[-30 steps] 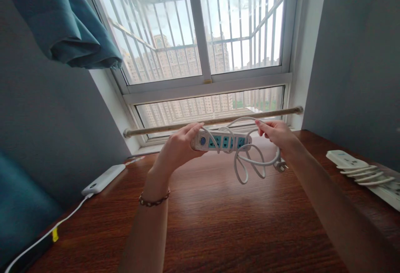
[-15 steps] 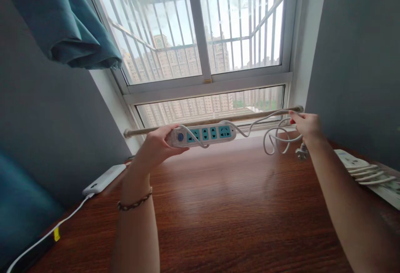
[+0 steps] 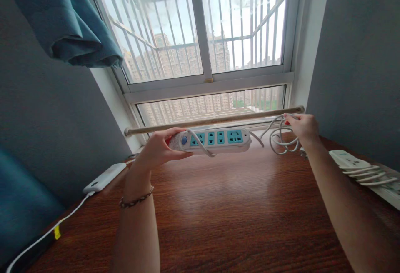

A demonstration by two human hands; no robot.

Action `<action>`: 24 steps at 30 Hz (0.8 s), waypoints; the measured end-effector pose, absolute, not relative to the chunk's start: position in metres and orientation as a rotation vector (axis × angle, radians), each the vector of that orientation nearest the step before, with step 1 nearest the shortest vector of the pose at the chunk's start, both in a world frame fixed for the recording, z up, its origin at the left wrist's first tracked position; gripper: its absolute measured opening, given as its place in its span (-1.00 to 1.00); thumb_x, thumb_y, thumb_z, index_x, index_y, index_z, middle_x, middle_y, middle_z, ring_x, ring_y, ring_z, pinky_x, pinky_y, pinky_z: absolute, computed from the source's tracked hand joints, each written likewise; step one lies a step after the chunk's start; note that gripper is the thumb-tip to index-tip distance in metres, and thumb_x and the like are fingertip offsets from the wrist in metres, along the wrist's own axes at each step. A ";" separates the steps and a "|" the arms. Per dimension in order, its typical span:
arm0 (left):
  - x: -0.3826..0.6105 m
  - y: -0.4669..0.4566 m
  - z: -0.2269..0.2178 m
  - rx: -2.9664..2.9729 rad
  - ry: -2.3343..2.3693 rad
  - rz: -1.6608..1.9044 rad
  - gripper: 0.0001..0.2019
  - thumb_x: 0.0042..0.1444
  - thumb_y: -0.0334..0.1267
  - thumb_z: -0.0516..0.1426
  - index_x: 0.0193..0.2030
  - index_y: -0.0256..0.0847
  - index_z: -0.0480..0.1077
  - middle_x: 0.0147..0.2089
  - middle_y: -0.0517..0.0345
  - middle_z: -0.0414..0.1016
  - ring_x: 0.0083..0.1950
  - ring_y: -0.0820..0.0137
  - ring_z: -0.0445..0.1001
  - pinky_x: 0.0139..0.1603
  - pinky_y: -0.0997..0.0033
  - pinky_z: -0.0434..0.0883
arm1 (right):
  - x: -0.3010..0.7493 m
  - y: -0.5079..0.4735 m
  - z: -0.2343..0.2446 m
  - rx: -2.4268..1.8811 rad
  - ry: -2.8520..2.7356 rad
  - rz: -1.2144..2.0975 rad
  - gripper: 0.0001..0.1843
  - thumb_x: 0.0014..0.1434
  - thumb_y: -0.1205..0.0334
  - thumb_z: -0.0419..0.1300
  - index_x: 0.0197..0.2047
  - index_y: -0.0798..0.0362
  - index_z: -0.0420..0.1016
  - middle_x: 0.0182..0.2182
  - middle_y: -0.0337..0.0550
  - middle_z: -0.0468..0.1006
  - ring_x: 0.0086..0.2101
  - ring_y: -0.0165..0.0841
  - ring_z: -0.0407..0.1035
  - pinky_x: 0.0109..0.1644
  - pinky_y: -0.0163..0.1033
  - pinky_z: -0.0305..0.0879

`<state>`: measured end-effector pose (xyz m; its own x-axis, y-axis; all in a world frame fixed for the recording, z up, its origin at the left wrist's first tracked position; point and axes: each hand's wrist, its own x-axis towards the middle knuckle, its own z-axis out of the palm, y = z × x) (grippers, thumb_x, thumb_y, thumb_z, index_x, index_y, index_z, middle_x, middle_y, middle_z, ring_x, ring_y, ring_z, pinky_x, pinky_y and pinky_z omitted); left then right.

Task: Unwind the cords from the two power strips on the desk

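Note:
My left hand (image 3: 158,148) grips the left end of a white power strip (image 3: 215,140) with blue sockets and a blue switch, held level above the wooden table (image 3: 218,214). One turn of its white cord (image 3: 281,139) still crosses the strip near the switch. My right hand (image 3: 301,128) pinches the cord out to the right, where a few loose loops hang below the fingers. The plug sits just behind my right wrist, mostly hidden.
A second power strip (image 3: 362,171) with its cord wound around it lies at the table's right edge. A white power bank (image 3: 104,178) with a cable lies at the left. A rod (image 3: 215,120) spans the window sill; a teal curtain (image 3: 62,23) hangs upper left.
My right hand pulled the cord away to the right, unwinding most loops from the strip. My left hand moved the strip slightly left, then back a little toward the right.

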<state>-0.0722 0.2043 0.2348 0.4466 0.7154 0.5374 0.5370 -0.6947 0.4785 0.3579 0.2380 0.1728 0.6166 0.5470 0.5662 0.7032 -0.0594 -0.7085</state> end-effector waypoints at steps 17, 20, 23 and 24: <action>-0.065 0.203 0.236 2.750 1.369 0.885 -0.56 -0.17 -0.05 0.24 -0.13 -0.19 0.36 -0.29 0.18 0.46 -0.31 0.32 0.40 -0.34 0.40 0.30 | 0.267 0.180 0.208 -1.276 -1.733 0.334 -0.44 -0.01 -0.21 0.11 -0.58 0.20 0.43 -0.79 -0.26 0.07 -0.72 -0.59 -0.11 -0.63 -0.37 -0.24; -0.065 0.202 0.235 2.716 1.307 0.788 -0.60 -0.20 -0.09 0.26 -0.19 -0.18 0.37 -0.35 0.23 0.44 -0.35 0.34 0.39 -0.40 0.43 0.27 | 0.282 0.184 0.210 -1.272 -1.437 0.353 -0.44 -0.06 -0.22 0.15 -0.56 0.21 0.43 -0.79 -0.23 0.10 -0.73 -0.55 -0.07 -0.63 -0.35 -0.21; -0.065 0.203 0.233 2.644 1.233 0.708 -0.58 -0.22 -0.12 0.27 -0.19 -0.18 0.36 -0.36 0.26 0.44 -0.35 0.35 0.39 -0.40 0.44 0.27 | 0.300 0.194 0.207 -1.264 -1.260 0.316 -0.43 -0.11 -0.23 0.19 -0.55 0.21 0.43 -0.76 -0.17 0.18 -0.72 -0.52 -0.03 -0.64 -0.33 -0.18; -0.064 0.203 0.233 2.626 1.209 0.687 -0.57 -0.23 -0.13 0.28 -0.18 -0.19 0.35 -0.35 0.26 0.44 -0.34 0.35 0.40 -0.39 0.44 0.28 | 0.307 0.197 0.205 -1.271 -1.230 0.266 -0.42 -0.10 -0.25 0.16 -0.52 0.21 0.44 -0.75 -0.15 0.20 -0.72 -0.51 -0.04 -0.65 -0.33 -0.18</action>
<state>-0.0642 0.2028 0.2330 0.5648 0.7532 0.3370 0.6749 -0.6567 0.3365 0.3069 0.1975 0.2050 0.3981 0.7395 0.5428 0.4492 0.3587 -0.8182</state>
